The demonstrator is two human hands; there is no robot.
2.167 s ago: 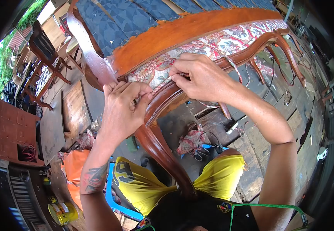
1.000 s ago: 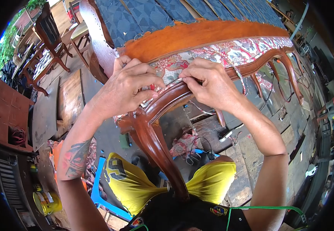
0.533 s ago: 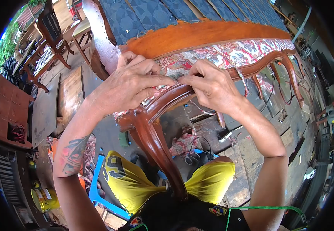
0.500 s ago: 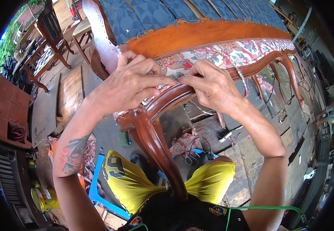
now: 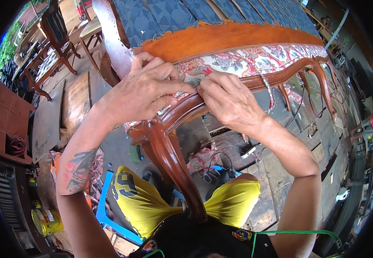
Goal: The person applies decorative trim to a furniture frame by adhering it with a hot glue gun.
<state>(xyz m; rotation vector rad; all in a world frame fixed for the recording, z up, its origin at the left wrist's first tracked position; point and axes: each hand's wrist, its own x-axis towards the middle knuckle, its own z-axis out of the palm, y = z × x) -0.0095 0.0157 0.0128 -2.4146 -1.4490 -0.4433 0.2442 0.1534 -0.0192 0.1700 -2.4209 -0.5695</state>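
A carved wooden sofa frame [image 5: 169, 150] lies tipped in front of me, its curved leg running down toward my lap. Floral red and white fabric [image 5: 255, 58] covers the seat rail. My left hand [image 5: 145, 92] presses on the fabric near the corner, fingers pinched at its edge. My right hand [image 5: 227, 101] meets it fingertip to fingertip and pinches a narrow floral trim strip [image 5: 267, 86] against the wooden rail. The loose end of the strip hangs down to the right. Blue patterned cloth [image 5: 169, 13] covers the frame above.
A yellow tin [image 5: 44, 221] stands at the lower left beside a dark shelf. Wooden chairs [image 5: 53, 38] stand at the upper left. Fabric scraps [image 5: 201, 161] and black cables lie on the plank floor under the frame. A blue stool edge [image 5: 102, 206] shows by my knee.
My left hand moved up from the corner of the rail onto the fabric edge. My right hand slid left until both hands' fingertips met. The view shifted slightly.
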